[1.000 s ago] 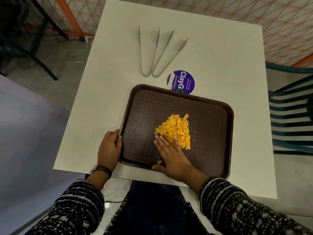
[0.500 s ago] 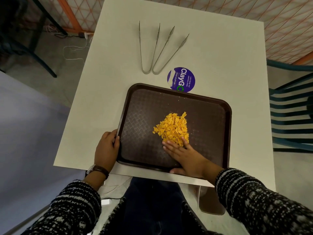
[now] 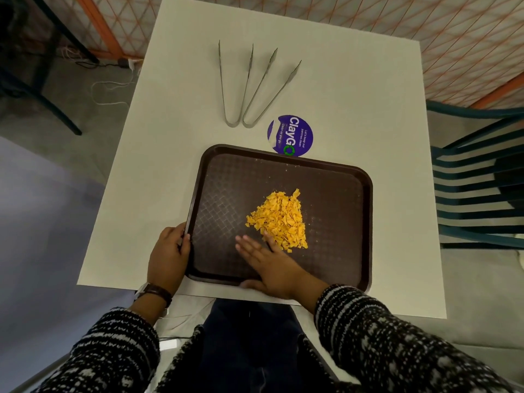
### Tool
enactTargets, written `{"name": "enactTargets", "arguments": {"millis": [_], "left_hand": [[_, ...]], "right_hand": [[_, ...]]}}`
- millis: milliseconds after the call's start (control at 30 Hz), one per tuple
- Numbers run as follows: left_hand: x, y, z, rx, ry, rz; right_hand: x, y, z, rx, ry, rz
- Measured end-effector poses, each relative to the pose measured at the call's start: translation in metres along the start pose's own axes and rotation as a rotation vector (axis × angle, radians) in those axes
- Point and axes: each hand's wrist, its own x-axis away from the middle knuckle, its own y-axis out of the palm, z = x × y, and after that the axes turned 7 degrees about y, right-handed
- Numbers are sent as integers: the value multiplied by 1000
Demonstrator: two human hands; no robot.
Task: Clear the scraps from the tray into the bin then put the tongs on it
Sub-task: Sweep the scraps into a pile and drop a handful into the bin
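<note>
I see L hand (image 3: 169, 252) gripping tray (image 3: 338, 228) edge; R hand (image 3: 272, 263) flat, fingers spread, touching scraps (image 3: 279, 219) mid-tray. Tongs (image 3: 249, 86) on table (image 3: 354, 89) beyond. Bin not visible.

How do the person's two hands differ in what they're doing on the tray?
The left hand curls around the tray's left rim; the right hand lies flat and open inside it. The left hand is clear of the orange scraps; the right hand's fingertips reach the pile's near edge. Both touch the tray.

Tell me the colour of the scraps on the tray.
Orange-yellow; the scraps sit piled on the dark brown tray, clearest in the head view.
</note>
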Motion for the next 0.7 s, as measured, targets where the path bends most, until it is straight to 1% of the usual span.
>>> {"name": "enactTargets", "arguments": {"millis": [67, 133, 300, 433, 533, 600, 633, 700], "left_hand": [[1, 0, -1, -4, -1, -6], [1, 1, -2, -12, -1, -8], [0, 1, -4, -34, 0, -15], [-1, 2, -5, -34, 1, -10], [-2, 0, -5, -39, 3, -19], [-2, 1, -6, -46, 2, -29], [-1, 2, -6, -50, -2, -35], [-1, 1, -5, -46, -17, -39]], "right_hand": [[-6, -2, 4, -11, 151, 33], [-7, -4, 2, -8, 233, 65], [-30, -14, -29, -46, 168, 82], [-61, -18, -39, -59, 281, 91], [-66, -16, -28, 7, 422, 87], [-61, -14, -17, 11, 493, 92], [-57, -14, -13, -6, 498, 96], [-47, -18, -10, -85, 452, 141]]}}
